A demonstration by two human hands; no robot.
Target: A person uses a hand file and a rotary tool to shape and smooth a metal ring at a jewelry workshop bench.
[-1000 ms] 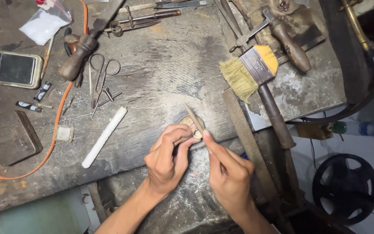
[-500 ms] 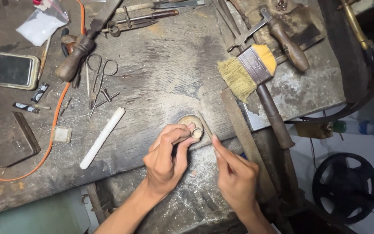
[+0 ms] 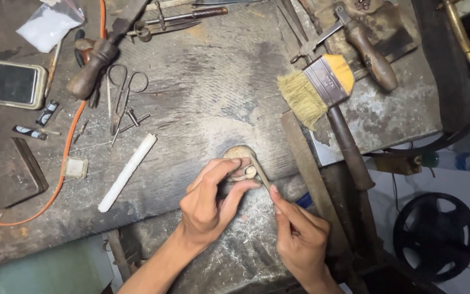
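left hand [image 3: 210,204] pinches ring [image 3: 249,171] on wooden peg [image 3: 239,153] | right hand [image 3: 300,239] grips thin file [image 3: 260,173] against ring | brush [image 3: 322,87] nearby

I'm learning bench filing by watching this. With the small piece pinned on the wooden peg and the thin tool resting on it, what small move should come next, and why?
Probably a short push of the thin tool across the small piece. The right hand pinches its lower end, its tip already lies on the piece, and the left hand presses the piece against the wooden peg.
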